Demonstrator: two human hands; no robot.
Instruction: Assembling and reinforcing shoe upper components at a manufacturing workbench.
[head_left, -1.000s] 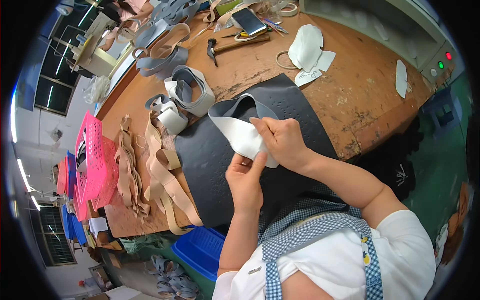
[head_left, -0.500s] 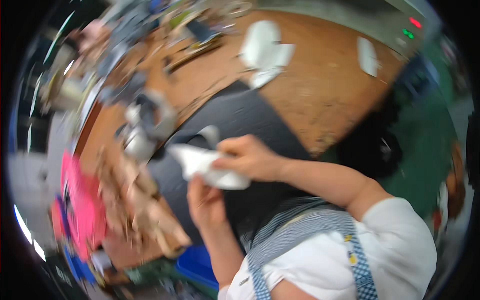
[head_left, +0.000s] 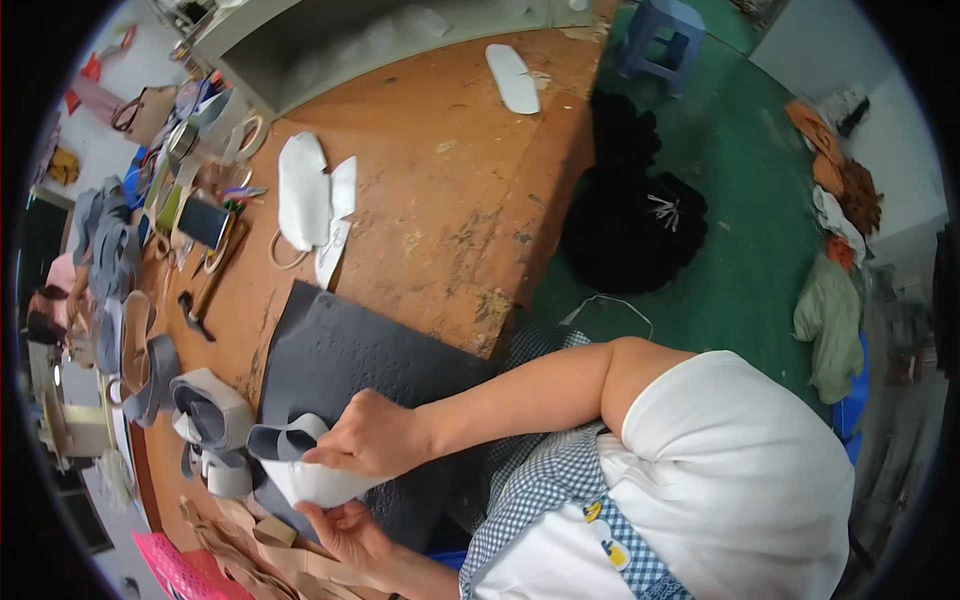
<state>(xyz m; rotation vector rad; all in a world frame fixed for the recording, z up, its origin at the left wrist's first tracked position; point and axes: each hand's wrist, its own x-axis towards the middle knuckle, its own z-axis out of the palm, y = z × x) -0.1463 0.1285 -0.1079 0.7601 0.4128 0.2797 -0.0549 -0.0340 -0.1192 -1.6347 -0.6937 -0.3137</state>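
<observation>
A white shoe piece [head_left: 315, 483] with a grey-lined strap loop, seemingly a sandal upper, is held up over a dark grey mat [head_left: 345, 340]. My right hand [head_left: 372, 437] is closed on its upper right side, thumb laid along the white surface. From below, my left hand [head_left: 345, 533] pinches the lower edge between thumb and fingers; part of that grip is hidden. Just left of the piece, similar white and grey uppers [head_left: 212, 408] rest on the wooden table [head_left: 440, 220].
Beige strips [head_left: 270, 555] lie at lower left. White sole-shaped pieces [head_left: 302, 195] and a hammer [head_left: 212, 285] are farther back. A metal shelf unit [head_left: 330, 65] stands at the table's far side. Black fluffy material [head_left: 635, 230] and a blue stool [head_left: 662, 40] are on the green floor.
The view has swung to the right, so table items appear farther left. Both hands still hold the white piece, now lower and left in view, with its grey loop facing up.
</observation>
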